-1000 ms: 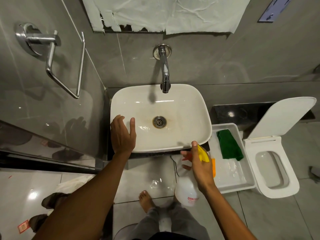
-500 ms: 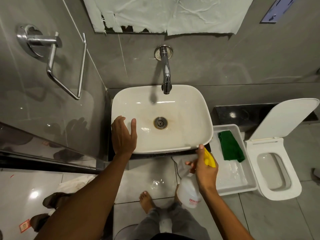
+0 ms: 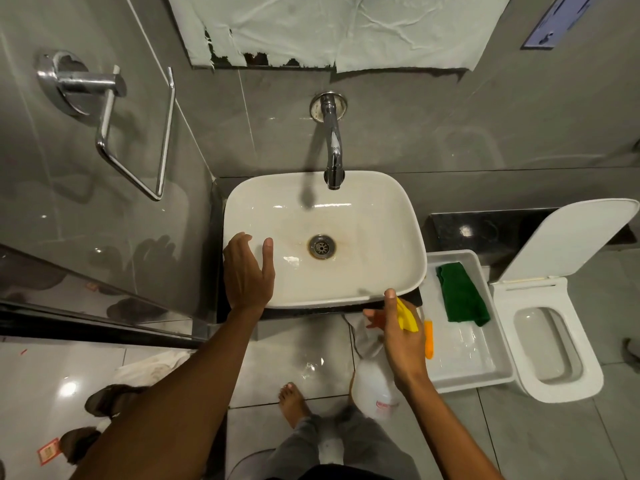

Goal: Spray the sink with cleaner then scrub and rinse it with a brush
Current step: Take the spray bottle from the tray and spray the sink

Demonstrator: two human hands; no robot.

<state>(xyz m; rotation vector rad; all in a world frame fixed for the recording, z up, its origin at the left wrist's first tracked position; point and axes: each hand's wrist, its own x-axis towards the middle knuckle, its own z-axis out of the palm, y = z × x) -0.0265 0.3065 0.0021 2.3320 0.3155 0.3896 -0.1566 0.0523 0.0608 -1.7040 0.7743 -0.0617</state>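
The white sink [image 3: 377,216] sits below a chrome wall tap [image 3: 333,157], with brown staining around its drain [image 3: 322,246]. My left hand [image 3: 246,271] rests open on the sink's front left rim, thumb inside the bowl. My right hand [image 3: 401,332] grips a clear spray bottle [image 3: 375,389] with a yellow trigger head [image 3: 407,315], held just below the sink's front right corner, nozzle toward the bowl. An orange handle [image 3: 428,339], perhaps the brush, shows beside my right hand in the white tray [image 3: 485,375].
A green cloth [image 3: 462,294] lies in the tray on the floor right of the sink. A toilet [image 3: 554,341] with raised lid stands further right. A chrome towel holder [image 3: 104,123] and glass partition are at left. My bare foot [image 3: 292,401] stands on tile below.
My right hand has shifted slightly with the spray bottle at the sink's front right corner. My left hand has stayed on the rim.
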